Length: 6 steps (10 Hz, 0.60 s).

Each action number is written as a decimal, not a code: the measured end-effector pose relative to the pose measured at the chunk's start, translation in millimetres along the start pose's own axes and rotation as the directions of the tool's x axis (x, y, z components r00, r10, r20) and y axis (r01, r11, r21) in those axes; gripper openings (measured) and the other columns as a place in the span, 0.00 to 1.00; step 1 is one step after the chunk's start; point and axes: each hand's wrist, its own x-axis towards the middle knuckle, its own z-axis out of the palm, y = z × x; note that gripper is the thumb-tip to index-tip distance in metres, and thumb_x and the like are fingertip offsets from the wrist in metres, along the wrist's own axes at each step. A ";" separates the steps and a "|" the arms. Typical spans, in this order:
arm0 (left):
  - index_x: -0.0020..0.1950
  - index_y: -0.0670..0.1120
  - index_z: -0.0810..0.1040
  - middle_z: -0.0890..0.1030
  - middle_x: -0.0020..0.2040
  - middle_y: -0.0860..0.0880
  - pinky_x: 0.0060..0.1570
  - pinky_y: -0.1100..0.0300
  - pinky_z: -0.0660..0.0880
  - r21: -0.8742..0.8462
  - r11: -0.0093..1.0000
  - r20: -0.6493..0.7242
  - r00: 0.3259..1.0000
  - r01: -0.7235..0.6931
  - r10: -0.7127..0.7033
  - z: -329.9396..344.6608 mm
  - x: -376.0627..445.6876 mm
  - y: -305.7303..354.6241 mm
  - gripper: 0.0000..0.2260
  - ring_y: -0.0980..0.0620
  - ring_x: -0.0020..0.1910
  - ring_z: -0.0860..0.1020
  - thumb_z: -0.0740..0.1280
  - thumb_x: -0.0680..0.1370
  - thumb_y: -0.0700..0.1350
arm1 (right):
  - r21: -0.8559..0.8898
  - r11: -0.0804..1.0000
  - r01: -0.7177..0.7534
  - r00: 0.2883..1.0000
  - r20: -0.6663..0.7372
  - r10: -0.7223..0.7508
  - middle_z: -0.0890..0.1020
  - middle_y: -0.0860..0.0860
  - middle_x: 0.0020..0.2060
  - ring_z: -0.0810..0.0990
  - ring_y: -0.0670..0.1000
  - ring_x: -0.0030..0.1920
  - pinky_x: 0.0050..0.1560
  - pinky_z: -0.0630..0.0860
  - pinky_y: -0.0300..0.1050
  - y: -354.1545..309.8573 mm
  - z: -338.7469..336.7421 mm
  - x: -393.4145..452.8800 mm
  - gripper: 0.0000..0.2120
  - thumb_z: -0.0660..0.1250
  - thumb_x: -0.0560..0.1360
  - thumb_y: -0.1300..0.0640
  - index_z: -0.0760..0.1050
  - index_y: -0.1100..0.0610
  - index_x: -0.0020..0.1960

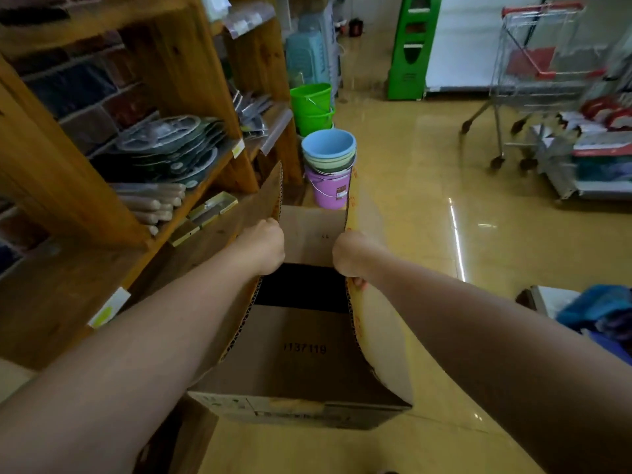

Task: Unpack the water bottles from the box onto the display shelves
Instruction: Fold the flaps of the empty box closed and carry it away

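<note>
A brown cardboard box [301, 354] sits on the floor in front of me with its flaps raised. My left hand [265, 246] grips the top edge of the left flap. My right hand [350, 256] grips the top edge of the right flap, fingers curled round it. Between the flaps the box's inside is dark, and no water bottles show. Wooden display shelves [178, 63] stand to the left of the box.
The shelves hold stacked plates [171, 148] and packaged goods. Beyond the box stand stacked buckets: blue on purple [329, 165] and green [313, 107]. A shopping cart [540, 73] is far right, with low racks of goods beside it. The yellow floor [427, 200] stretches to the right.
</note>
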 end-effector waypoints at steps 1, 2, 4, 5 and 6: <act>0.69 0.36 0.63 0.68 0.67 0.38 0.59 0.50 0.69 0.015 0.999 0.001 0.999 -0.034 0.034 -9.9 59.2 -4.9 0.19 0.38 0.64 0.71 0.57 0.78 0.37 | 0.107 0.993 -0.040 0.998 -0.041 0.045 0.71 0.54 0.37 0.79 0.58 0.56 0.38 0.75 0.43 -7.8 -16.0 54.4 0.19 0.56 0.79 0.65 0.63 0.59 0.29; 0.69 0.36 0.62 0.68 0.67 0.39 0.60 0.50 0.68 0.004 0.999 0.013 0.999 -0.048 0.048 -11.1 113.7 -6.1 0.19 0.39 0.65 0.70 0.57 0.78 0.37 | 0.106 0.994 -0.026 0.998 -0.046 0.031 0.76 0.57 0.45 0.79 0.58 0.56 0.54 0.78 0.47 -9.8 -33.6 101.3 0.17 0.58 0.77 0.66 0.63 0.60 0.30; 0.72 0.37 0.58 0.64 0.70 0.39 0.64 0.50 0.67 -0.059 0.998 0.031 0.999 0.021 -0.019 -23.3 237.0 -9.1 0.23 0.39 0.68 0.67 0.58 0.78 0.36 | 0.034 0.999 0.004 0.998 -0.064 -0.002 0.78 0.61 0.56 0.78 0.61 0.57 0.55 0.77 0.53 -22.9 -87.9 208.5 0.08 0.58 0.77 0.66 0.75 0.67 0.47; 0.73 0.37 0.56 0.63 0.71 0.39 0.63 0.50 0.67 -0.100 0.995 0.024 0.999 0.024 -0.022 -30.0 285.9 -12.6 0.24 0.39 0.67 0.67 0.57 0.78 0.35 | 0.034 0.997 0.069 0.993 -0.100 -0.065 0.78 0.62 0.57 0.77 0.62 0.58 0.56 0.76 0.53 -26.7 -107.9 258.0 0.13 0.58 0.77 0.64 0.75 0.66 0.58; 0.74 0.38 0.54 0.61 0.72 0.40 0.62 0.51 0.68 -0.116 0.993 0.035 0.999 0.025 -0.021 -29.6 337.9 -16.4 0.25 0.40 0.67 0.67 0.57 0.78 0.36 | 0.015 1.000 -0.015 0.996 -0.085 0.016 0.77 0.61 0.56 0.78 0.61 0.57 0.55 0.77 0.51 -33.6 -117.4 305.0 0.12 0.58 0.77 0.66 0.74 0.66 0.58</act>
